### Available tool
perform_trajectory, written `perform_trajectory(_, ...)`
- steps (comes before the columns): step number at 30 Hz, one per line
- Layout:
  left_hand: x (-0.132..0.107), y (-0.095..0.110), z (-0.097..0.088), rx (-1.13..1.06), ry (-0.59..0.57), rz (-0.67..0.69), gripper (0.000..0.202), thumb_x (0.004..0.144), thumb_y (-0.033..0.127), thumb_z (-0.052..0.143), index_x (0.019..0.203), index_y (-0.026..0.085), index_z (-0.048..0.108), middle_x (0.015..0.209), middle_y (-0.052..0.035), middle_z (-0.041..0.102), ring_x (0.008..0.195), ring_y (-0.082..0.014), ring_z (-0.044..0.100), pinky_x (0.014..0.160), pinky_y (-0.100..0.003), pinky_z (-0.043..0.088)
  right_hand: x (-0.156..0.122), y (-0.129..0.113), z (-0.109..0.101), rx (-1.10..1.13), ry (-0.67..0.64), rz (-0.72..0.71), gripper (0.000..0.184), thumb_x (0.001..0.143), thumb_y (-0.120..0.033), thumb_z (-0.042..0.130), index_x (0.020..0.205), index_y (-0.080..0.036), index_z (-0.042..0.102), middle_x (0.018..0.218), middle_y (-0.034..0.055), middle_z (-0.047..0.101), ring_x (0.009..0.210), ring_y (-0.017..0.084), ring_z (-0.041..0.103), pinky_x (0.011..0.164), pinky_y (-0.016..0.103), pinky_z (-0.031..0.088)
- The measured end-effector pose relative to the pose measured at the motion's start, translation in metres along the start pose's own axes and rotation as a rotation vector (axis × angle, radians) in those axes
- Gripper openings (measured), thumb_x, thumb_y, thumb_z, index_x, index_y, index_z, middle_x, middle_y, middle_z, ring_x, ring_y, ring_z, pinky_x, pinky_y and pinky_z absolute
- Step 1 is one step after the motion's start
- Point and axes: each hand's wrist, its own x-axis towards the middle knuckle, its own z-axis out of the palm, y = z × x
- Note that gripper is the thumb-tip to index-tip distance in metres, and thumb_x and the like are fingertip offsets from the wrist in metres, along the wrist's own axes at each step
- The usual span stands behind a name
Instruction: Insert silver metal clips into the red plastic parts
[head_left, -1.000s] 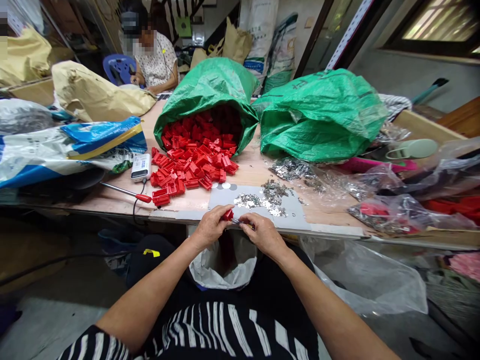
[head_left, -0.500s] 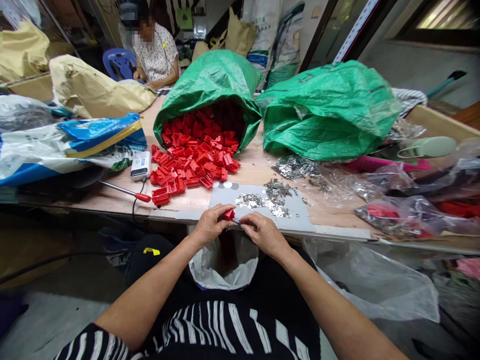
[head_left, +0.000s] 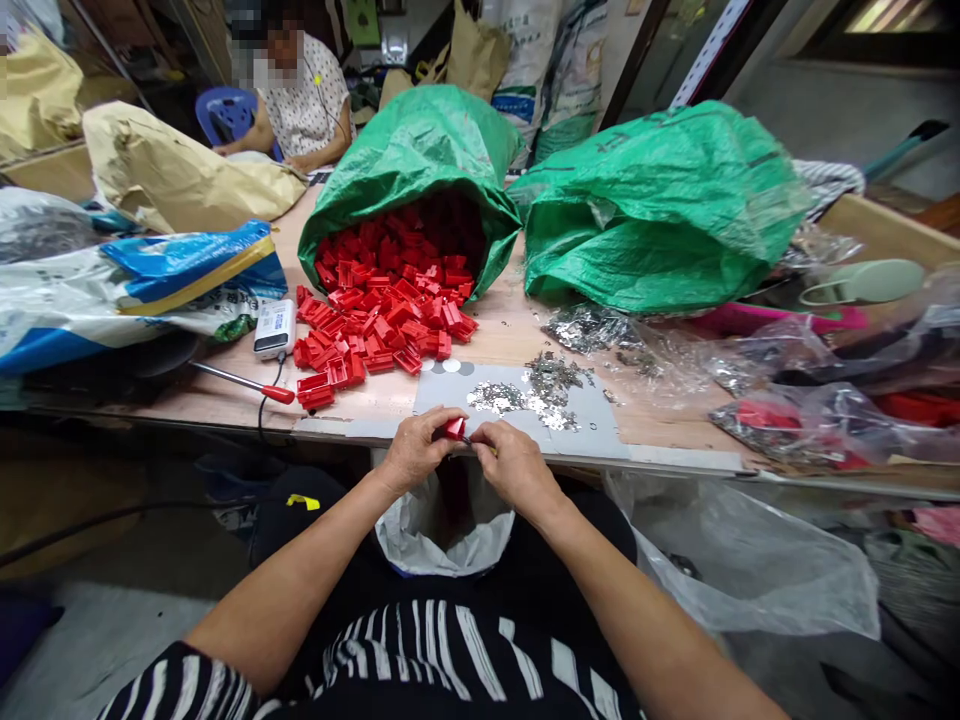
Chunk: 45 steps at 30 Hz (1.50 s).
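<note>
Above the table's front edge, my left hand [head_left: 417,450] is closed on a small red plastic part [head_left: 454,428], pinched between thumb and fingers. My right hand [head_left: 516,468] grips a thin metal-tipped tool [head_left: 469,441]; its tip meets the red part, and most of its handle is hidden by my fingers. Just beyond my hands, small flat metal pieces [head_left: 555,385] lie scattered on a grey sheet [head_left: 442,398]. To their left, a heap of red plastic parts [head_left: 375,335] spills from a green woven sack [head_left: 420,130]. Below my hands hangs an open white bag [head_left: 450,562].
A second green sack [head_left: 660,220] lies at right, with clear plastic bags [head_left: 810,425] of parts near it. At left are a white device [head_left: 275,328] with a cable and a red-handled tool [head_left: 277,393]. Across the table sits another person [head_left: 307,110].
The view has shifted slightly. Both hands stay together at the red part; my right hand has turned a little, and less of the tool shows.
</note>
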Motion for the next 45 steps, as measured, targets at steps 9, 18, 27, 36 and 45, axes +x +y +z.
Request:
perform_trajectory(9,-0.01,0.012,0.0,-0.029,0.084,-0.033,0.029,0.074,0.017,0.065,0.102,0.018,0.061,0.094,-0.0022,0.064,0.086,-0.0151,0.058,0.082,-0.028,0.044,-0.012,0.005,-0.003,0.063,-0.004,-0.101,0.021,0.092,-0.022,0.044,0.108,-0.021,0.056,0.101,0.0074,0.055,0.094,0.018,0.054,0.08,0.029,0.039)
perform_trajectory(18,-0.033,0.059,0.002,-0.914,0.176,-0.324,0.024,0.077,0.027,0.068,0.093,0.016,0.055,0.081,-0.0007,0.062,0.074,-0.0099,0.057,0.078,-0.022,0.043,-0.037,0.001,-0.029,0.399,-0.092,-0.213,0.035,0.096,-0.032,0.039,0.128,-0.018,0.043,0.077,0.0002,0.056,0.07,0.012,0.052,0.071,0.026,0.04)
perform_trajectory(27,-0.042,0.082,-0.009,-1.573,0.162,-0.689,0.012,0.088,0.015,0.052,0.088,0.007,0.059,0.086,-0.0108,0.068,0.079,-0.0185,0.067,0.091,-0.036,0.047,-0.042,-0.016,-0.031,0.45,-0.141,-0.304,0.043,0.097,-0.037,0.04,0.135,-0.017,0.044,0.068,-0.001,0.055,0.062,0.01,0.052,0.064,0.022,0.041)
perform_trajectory(36,-0.044,0.094,-0.009,-1.686,0.187,-0.816,0.023,0.092,0.021,0.046,0.088,0.003,0.06,0.084,-0.0133,0.068,0.078,-0.0234,0.068,0.086,-0.041,0.051,-0.04,-0.015,-0.033,0.434,-0.09,-0.343,0.034,0.095,-0.034,0.044,0.124,-0.02,0.055,0.092,0.0031,0.065,0.071,0.011,0.059,0.072,0.022,0.046)
perform_trajectory(45,-0.043,0.098,-0.008,-1.732,0.278,-0.793,0.023,0.092,0.018,0.046,0.083,0.003,0.062,0.083,-0.0136,0.068,0.08,-0.023,0.068,0.09,-0.042,0.05,-0.039,-0.018,-0.025,0.4,0.033,-0.352,0.031,0.095,-0.031,0.044,0.121,-0.02,0.057,0.108,0.0049,0.065,0.094,0.014,0.062,0.082,0.023,0.045)
